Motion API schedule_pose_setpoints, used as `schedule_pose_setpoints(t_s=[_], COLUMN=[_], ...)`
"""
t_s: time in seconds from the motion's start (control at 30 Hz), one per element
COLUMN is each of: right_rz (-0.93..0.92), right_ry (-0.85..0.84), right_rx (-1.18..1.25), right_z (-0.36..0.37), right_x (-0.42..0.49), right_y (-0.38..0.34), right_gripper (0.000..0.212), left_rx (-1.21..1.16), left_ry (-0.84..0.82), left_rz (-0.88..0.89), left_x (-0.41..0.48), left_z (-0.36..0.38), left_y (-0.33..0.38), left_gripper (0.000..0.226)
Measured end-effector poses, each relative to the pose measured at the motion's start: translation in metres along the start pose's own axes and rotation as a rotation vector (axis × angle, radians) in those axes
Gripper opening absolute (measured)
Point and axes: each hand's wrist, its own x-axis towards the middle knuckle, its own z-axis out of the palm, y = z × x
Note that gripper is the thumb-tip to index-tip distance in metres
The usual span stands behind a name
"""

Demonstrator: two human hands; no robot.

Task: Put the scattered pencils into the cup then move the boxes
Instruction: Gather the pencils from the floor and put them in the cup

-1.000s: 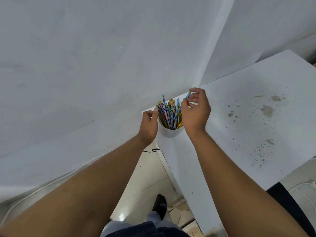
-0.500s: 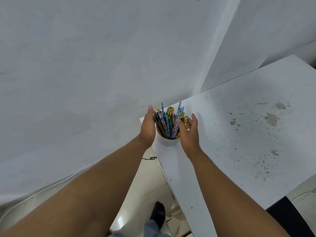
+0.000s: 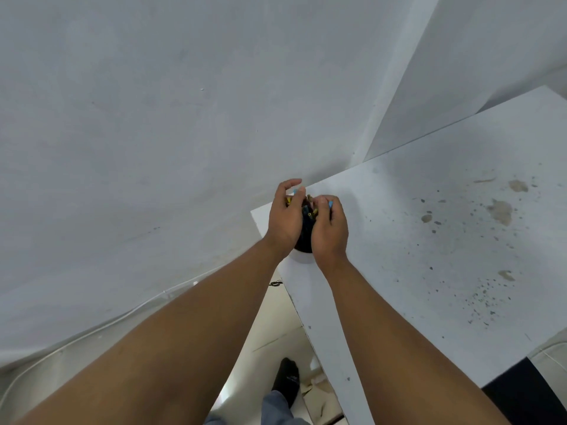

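Note:
A white cup [image 3: 302,257] stands at the near left corner of the white table [image 3: 429,256], and only its lower rim shows below my wrists. The bundle of coloured pencils [image 3: 308,211] in it is mostly hidden, with a few yellow and blue ends showing between my palms. My left hand [image 3: 285,217] cups the bundle from the left, fingers curled over the top. My right hand [image 3: 329,227] presses in from the right, fingers closed on the pencil tops. No boxes are in view.
Grey walls rise behind and to the left of the table. Brown stains and dark specks [image 3: 500,210] mark the tabletop on the right. Below the table edge lie pale floor, a thin cable [image 3: 276,283] and my black-socked foot [image 3: 287,381].
Both hands have closed in from the sides of the cup and now cover the pencil tops. The bundle, spread and plainly visible before, is gathered between my palms.

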Motion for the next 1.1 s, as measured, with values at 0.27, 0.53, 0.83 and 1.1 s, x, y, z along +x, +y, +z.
schedule_pose_setpoints(t_s=[0.27, 0.53, 0.83, 1.1], right_rz=[-0.132, -0.079, -0.156, -0.157], right_ry=[-0.073, -0.153, -0.032, 0.039], right_rx=[-0.159, -0.202, -0.366, -0.385], right_z=[-0.002, -0.005, -0.020, -0.042], right_x=[0.011, 0.028, 0.007, -0.041], right_y=[-0.002, -0.006, -0.015, -0.009], right_gripper=[0.041, 0.046, 0.055, 0.057], left_rx=[0.152, 0.129, 0.084, 0.219], left_ry=[-0.055, -0.034, 0.016, 0.000], left_rz=[0.130, 0.032, -0.033, 0.031], left_x=[0.008, 0.026, -0.002, -0.048], left_z=[-0.009, -0.014, -0.046, -0.082], left_y=[-0.004, -0.001, 0.007, -0.016], left_gripper=[0.041, 0.041, 0.042, 0.031])
